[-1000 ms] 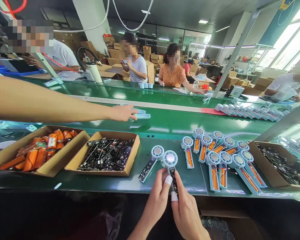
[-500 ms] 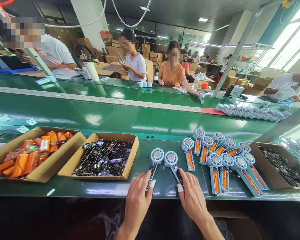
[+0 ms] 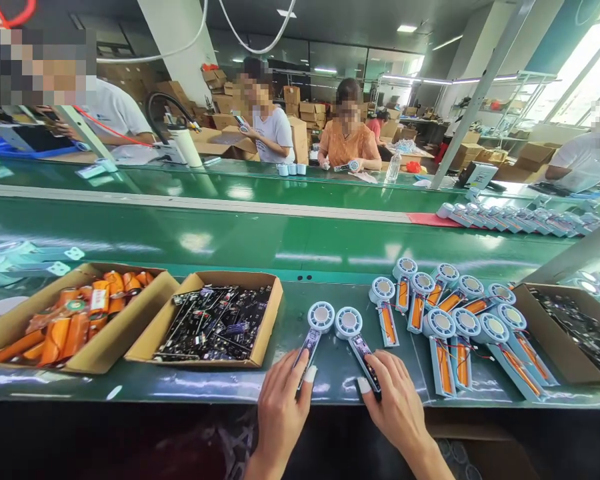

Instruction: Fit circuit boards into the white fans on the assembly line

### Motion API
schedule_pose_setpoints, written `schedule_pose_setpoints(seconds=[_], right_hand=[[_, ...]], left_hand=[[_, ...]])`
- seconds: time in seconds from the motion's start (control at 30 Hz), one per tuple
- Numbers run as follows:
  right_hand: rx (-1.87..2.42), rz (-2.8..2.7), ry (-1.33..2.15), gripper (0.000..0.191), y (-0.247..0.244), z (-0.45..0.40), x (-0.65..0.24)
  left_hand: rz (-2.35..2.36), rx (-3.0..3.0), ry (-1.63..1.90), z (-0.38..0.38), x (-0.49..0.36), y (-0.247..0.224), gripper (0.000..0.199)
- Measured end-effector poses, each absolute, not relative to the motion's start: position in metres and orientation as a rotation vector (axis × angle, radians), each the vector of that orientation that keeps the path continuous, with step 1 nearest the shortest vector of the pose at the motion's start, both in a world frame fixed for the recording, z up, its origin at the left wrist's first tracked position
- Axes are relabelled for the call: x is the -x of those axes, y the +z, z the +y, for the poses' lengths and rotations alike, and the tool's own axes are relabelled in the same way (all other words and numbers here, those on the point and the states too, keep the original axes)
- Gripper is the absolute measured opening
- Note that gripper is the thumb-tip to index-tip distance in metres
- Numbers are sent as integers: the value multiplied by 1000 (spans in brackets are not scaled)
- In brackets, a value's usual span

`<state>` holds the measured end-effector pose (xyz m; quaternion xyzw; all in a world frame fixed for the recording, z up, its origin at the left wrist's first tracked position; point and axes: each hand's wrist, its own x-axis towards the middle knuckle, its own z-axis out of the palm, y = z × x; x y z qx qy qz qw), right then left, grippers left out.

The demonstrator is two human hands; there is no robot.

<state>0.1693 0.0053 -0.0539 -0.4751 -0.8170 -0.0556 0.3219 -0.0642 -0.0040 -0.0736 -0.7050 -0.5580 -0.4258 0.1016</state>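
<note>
Two-handed hold now split.
Left hand grips left fan; right hand grips right fan, which both held a second ago. Pair handled together.

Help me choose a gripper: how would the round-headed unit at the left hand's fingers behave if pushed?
The round-headed unit probably stays stiff, looking straight and hard-cased. It may slide rather than roll, lying flat on a glossy bench. Its exposed circuit board looks fragile.
</note>
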Motion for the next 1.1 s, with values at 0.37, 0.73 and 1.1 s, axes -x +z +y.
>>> schedule_pose_setpoints(seconds=[0.37, 0.73, 1.1], right_hand=[[1325, -2163, -120, 47, -56, 7, -165], [1352, -2091, -81, 40, -52, 7, -157], [1331, -2095, -88, 42, -53, 8, -158]], left_hand=[[-1773, 2227, -1134, 2, 67, -60, 41], [-1665, 2337, -1219, 9, 68, -56, 38], [-1753, 2148, -1178, -2, 39, -64, 47]])
